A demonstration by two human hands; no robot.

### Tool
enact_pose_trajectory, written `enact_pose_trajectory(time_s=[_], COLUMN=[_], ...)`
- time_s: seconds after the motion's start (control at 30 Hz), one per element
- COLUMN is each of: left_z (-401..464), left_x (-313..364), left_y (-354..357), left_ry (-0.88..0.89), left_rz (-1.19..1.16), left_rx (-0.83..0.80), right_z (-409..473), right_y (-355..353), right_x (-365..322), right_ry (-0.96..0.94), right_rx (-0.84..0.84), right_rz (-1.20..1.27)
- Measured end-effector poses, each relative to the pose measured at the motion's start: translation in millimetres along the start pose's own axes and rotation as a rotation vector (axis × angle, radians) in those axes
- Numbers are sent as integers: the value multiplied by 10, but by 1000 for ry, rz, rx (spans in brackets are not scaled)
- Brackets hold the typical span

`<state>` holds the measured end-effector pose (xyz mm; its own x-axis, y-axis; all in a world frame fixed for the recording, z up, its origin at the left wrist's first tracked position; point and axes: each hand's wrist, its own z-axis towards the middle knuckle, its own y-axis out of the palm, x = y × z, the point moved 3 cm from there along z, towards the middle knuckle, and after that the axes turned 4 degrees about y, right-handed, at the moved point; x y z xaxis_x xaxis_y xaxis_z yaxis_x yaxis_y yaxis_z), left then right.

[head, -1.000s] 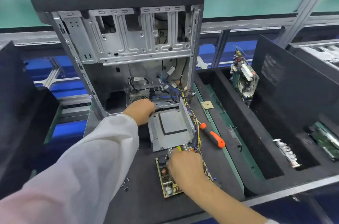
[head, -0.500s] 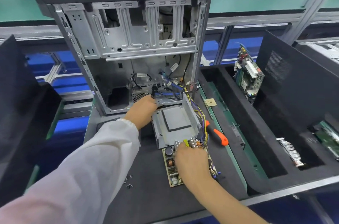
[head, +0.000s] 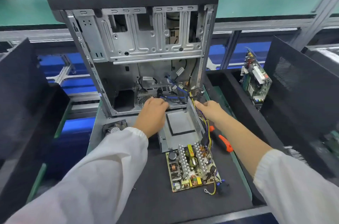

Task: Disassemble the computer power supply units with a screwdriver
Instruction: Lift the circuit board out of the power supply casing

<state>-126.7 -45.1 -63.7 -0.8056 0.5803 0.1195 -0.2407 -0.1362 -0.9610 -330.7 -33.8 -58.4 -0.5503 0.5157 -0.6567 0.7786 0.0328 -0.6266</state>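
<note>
PSU shell (head: 180, 130) lies open on black mat (head: 156, 196), just in front of upright PC case (head: 139, 49); its board (head: 192, 167) sits nearer, w/ wires. Left hand (head: 153, 115) grips shell's far-left edge, fingertips hidden. Right hand (head: 211, 111) relaxed, index touching shell's right wall. Screwdriver (head: 222, 141) partly behind forearm. No legible writing.

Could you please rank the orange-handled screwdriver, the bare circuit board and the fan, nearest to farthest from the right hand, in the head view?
From the right hand:
1. Orange-handled screwdriver, just below the hand, beside the forearm.
2. Bare circuit board, lower on the mat, toward the person.
3. Fan, far across on the left, beyond the left hand.
</note>
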Motion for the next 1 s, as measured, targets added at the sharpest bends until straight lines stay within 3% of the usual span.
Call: enact_pose_trajectory(time_s=[0.2, 0.37, 0.5, 0.6, 0.7, 0.8, 0.87, 0.93, 1.0], left_z=[-237, -259, -214, -235, -289, -320, -348, -375, -395], left_x=[22, 20, 28, -7, -41, -75, -116, -147, -140], left_y=[267, 325, 222, 12, -132, -181, -190, -183, -178], left_ry=[-81, -93, -147, -370, -526, -584, -625, -651, -663], left_rz=[-7, -63, -247, -484, -513, -566, -599, -631, -652], left_rx=[-134, -53, 27, 212, 288, 274, 295, 314, 305], right_z=[143, -110, -383, -457, -429, -298, -82, 82, 152], right_y=[-47, -148, -104, 14, 101, -101, -314, -322, -169], right_x=[136, 114, 88, -32, -75, 38, 320, 680, 967], right_ry=[-81, -410, -662, -829, -792, -707, -478, -247, -137], right_rx=[-65, 12, 61, 186, 234, 248, 319, 227, 59], right_rz=[96, 261, -16, -523, -794, -442, -249, -369, -534])
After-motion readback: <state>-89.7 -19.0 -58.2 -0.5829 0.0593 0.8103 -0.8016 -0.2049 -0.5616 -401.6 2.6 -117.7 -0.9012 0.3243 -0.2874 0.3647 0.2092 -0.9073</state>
